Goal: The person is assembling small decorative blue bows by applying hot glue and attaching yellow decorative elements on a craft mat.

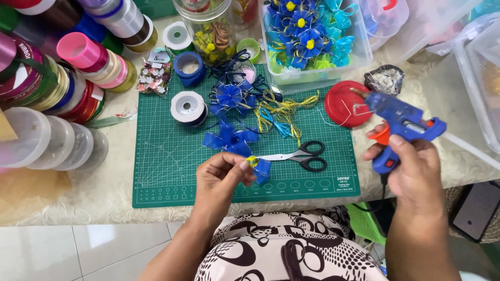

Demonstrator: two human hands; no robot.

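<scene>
Head view looks down on a green cutting mat [172, 171], with ribbon spools [62, 78] stacked at nine o'clock and a clear box of finished blue flowers [312, 41] at twelve. At three o'clock the right hand [411, 171] is wrapped around a blue glue gun [398, 125], nozzle clear of the work. Near the mat's six o'clock edge the left hand [221, 177] pinches a small blue ribbon flower [259, 166], beside black scissors [304, 155]. Gluing looks in hand; nozzle must meet flower.

A home craft corner: ribbon spools [78, 67] crowd the worktop at nine o'clock, a green cutting mat [172, 161] centred, tiled floor [78, 250] below.
</scene>
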